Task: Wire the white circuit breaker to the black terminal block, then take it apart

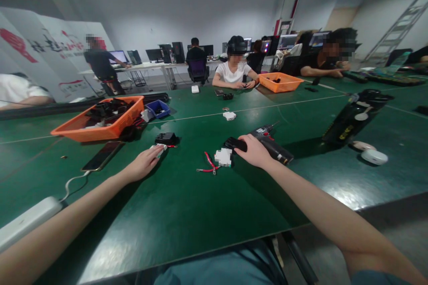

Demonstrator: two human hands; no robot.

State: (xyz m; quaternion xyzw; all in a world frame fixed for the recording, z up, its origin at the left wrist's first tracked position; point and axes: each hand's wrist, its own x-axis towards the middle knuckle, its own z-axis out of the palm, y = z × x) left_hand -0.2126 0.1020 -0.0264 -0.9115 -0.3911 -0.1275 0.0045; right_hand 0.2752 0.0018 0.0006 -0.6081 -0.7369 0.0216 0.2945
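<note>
My left hand [146, 162] has its fingers closed on a small white circuit breaker [163, 147], mostly hidden under the fingertips, at the left of the table's middle. Just beyond it sit a black block [166, 138] and a bit of red wire. My right hand [253, 151] grips another black block [236, 144], held low over the table. Beside that block lies a second white circuit breaker [223, 157], with short red wires [209, 164] ending in ring terminals at its left. A cordless drill [272, 142] lies just right of my right hand.
An orange basket [83, 132] of black parts and a blue bin [158, 109] stand left, near a phone [103, 156] on a white cable. Farther off are another white breaker [229, 116] and a co-worker [236, 71]. A black bottle [351, 118] and white case [374, 157] stand right.
</note>
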